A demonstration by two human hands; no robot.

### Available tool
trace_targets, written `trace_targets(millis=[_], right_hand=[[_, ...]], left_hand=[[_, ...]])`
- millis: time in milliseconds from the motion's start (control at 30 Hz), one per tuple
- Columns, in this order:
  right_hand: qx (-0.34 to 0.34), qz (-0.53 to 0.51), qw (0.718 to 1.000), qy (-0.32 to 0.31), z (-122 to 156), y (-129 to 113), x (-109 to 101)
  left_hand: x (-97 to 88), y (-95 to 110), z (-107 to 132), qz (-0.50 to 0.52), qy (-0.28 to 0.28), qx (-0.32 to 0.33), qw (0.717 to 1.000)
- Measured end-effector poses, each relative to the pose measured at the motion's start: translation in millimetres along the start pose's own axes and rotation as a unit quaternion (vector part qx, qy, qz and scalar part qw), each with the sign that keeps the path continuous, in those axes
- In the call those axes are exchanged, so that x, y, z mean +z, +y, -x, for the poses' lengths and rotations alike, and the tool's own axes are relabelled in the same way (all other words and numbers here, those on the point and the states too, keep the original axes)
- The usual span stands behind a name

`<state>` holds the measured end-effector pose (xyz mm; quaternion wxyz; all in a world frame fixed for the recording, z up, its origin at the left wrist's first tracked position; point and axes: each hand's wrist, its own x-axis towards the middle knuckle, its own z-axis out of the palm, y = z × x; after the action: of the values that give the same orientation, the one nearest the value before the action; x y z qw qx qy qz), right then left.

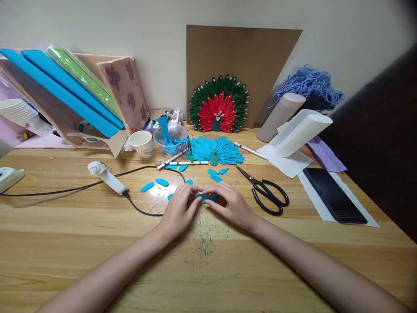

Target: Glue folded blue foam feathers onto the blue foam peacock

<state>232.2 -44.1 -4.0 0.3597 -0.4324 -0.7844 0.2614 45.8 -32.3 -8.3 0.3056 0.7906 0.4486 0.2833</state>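
Observation:
Between the fingertips of my left hand [182, 202] and my right hand [233, 202] is a small blue paper piece [207, 197], pinched from both sides just above the table. My fingers cover part of it. Loose blue petal-shaped pieces lie around: one blue petal [162, 182] left of my left hand, another blue petal [213, 172] beyond my fingers. Further back lies a blue peacock fan [224, 150] with a green body. Black-handled scissors [263, 189] rest beside my right hand, blades slightly apart.
A white corded glue gun [107, 177] lies left, its cable running near my left hand. Behind are a paper cup [142, 143], a bowl of blue scraps [170, 138], markers [189, 163] and a red-green peacock [219, 106]. A phone [335, 195] and paper rolls [304, 132] stand right.

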Motion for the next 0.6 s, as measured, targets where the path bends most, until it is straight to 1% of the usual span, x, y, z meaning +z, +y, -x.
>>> trace_targets(millis=[200,300,433,600], right_hand=[[0.037,-0.05,0.998,0.022,3.3,-0.6,3.2],[0.046,-0.05,0.997,0.032,3.2,-0.9,3.0],[0.011,-0.029,0.999,0.033,2.0,-1.2,2.1],[-0.018,-0.008,0.999,0.031,3.5,-1.0,3.1]], left_hand=[[-1.8,4.9,0.0,-0.007,-0.035,0.026,0.999],[-1.8,6.0,-0.3,-0.028,-0.051,0.034,0.998],[-1.6,8.0,0.3,-0.053,-0.066,0.037,0.996],[-4.0,10.5,1.2,-0.032,-0.079,0.03,0.996]])
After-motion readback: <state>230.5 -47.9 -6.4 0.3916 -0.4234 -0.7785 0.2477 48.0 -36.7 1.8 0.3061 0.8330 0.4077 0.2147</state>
